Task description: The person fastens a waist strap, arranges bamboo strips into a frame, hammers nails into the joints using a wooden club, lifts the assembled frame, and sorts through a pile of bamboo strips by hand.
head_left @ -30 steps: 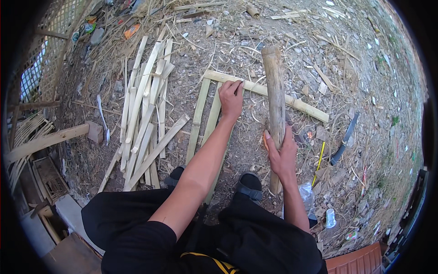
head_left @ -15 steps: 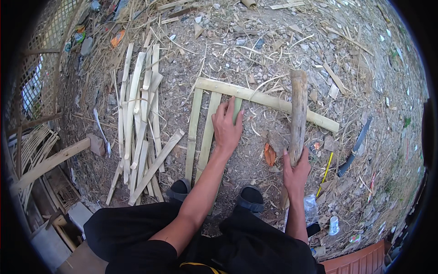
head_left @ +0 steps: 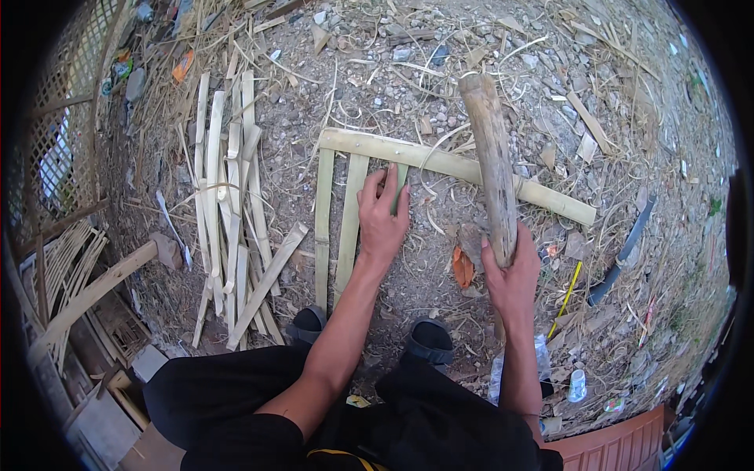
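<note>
A pale bamboo crosspiece (head_left: 444,162) lies on the ground in front of me, with nail heads near its left end. Two long bamboo slats, a left one (head_left: 323,220) and a second one (head_left: 350,216), run from it toward my feet. My left hand (head_left: 382,224) is closed around a greener bamboo slat (head_left: 400,187), whose end meets the crosspiece; the rest of that slat is hidden under the hand and forearm. In my right hand (head_left: 512,275) is a thick round wooden stick (head_left: 490,145), held above the crosspiece with its far end pointing away from me.
A pile of split bamboo strips (head_left: 228,204) lies to the left. On the right are a dark-bladed knife (head_left: 623,253), a yellow strip (head_left: 567,294) and a white cup (head_left: 576,385). An orange scrap (head_left: 462,267) lies between the hands. Stones and shavings cover the ground.
The stick's far end has swung left and looks higher, nearer the view. My left hand keeps its hold on the greener slat. The whole view has shifted slightly.
</note>
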The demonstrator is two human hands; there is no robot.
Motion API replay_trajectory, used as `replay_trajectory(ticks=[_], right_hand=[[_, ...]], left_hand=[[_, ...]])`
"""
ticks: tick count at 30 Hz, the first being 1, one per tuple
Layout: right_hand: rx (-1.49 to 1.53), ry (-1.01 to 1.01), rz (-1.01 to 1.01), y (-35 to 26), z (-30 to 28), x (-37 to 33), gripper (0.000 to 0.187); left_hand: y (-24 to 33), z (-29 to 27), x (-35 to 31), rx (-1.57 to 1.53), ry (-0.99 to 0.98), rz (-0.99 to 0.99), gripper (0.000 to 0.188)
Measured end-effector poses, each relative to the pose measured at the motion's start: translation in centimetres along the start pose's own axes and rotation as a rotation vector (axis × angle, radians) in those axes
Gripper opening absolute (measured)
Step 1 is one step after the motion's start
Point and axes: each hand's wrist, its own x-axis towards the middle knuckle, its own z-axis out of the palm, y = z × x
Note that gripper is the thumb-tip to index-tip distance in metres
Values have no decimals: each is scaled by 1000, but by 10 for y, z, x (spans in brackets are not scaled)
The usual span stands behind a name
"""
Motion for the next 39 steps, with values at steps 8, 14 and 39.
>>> replay_trajectory(ticks=[8,14,39], right_hand=[[6,-108,-169,-36,22,71,52],[-64,-137,-170,-32,32,80,48],[-70,-169,-146,-31,33,81,40]], left_hand=[[-3,5,-1,29,11,33,45],[-4,4,1,1,19,42,45],[-1,6,0,0,86,65,50]])
